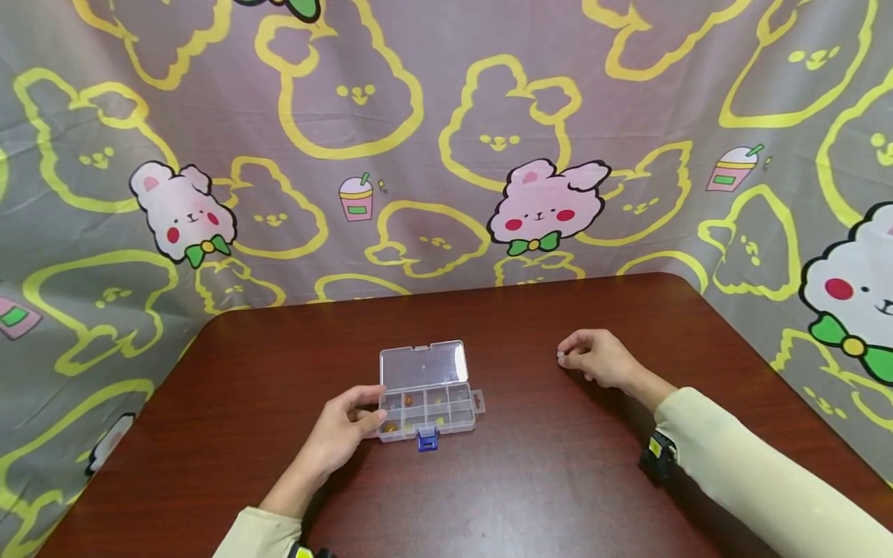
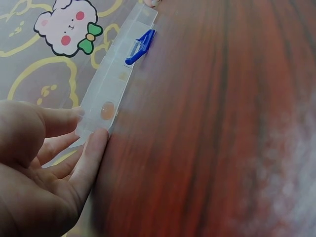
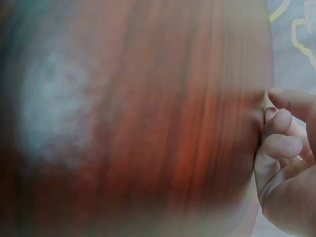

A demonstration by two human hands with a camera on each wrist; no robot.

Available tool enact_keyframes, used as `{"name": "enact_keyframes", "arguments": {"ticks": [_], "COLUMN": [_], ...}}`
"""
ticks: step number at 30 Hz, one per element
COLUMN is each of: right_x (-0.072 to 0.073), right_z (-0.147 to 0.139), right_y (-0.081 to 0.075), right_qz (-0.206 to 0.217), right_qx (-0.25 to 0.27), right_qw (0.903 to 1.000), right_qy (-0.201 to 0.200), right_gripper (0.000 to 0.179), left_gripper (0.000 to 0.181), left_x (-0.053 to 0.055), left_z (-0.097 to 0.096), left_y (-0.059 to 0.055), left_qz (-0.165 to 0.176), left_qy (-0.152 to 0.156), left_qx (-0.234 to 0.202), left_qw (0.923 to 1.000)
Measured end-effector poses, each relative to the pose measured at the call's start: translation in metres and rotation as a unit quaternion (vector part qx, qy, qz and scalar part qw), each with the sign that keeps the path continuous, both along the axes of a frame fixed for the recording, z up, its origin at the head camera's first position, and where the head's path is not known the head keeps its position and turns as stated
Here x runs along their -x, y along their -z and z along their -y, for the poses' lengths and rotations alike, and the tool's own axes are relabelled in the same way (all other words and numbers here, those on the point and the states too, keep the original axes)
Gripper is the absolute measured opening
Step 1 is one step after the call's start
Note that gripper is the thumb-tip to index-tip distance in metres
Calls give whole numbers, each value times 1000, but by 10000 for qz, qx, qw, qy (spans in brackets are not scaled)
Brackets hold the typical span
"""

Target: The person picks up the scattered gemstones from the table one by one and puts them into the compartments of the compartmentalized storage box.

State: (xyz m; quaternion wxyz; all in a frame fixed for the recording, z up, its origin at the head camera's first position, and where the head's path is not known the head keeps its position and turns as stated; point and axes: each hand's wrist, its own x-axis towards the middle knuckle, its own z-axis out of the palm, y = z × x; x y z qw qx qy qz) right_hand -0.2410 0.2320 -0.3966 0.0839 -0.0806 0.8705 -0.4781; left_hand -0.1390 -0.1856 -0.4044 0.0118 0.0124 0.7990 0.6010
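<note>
A clear plastic compartment box lies on the table with its lid tipped back and its blue latch facing me. Small amber and yellowish pieces sit in several compartments; one orange-brown piece shows through the wall in the left wrist view. My left hand grips the box's left end between thumb and fingers. Off to the right of the box, my right hand pinches a small whitish piece between thumb and forefinger, low over the table. Its exact kind is too small to tell.
The dark red-brown wooden table reaches back to a grey curtain printed with rabbits and yellow outlines. This curtain also hangs along both sides. A hanging tab sticks out from the box's right end.
</note>
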Motion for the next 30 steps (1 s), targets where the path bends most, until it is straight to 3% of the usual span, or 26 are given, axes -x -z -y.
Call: {"name": "enact_keyframes", "arguments": {"ticks": [6,18,30], "right_x": [1,-3,-15], "right_z": [1,-1,3], "right_y": [0,-4,-11], "right_qz": [-128,82,-64], "right_qx": [-171,-170,-85], "right_qw": [9998,9998,9999], "right_qy": [7,24,-40], "right_gripper": [14,15,15], "left_gripper": [34,33,34], "left_x": [1,2,1], "left_z": [0,1,1], "left_y": [2,1,0], "left_qz": [4,-46,-14], "left_qy": [-11,13,49], "left_qx": [-70,-59,-111], "left_qw": [10000,10000,9999]}}
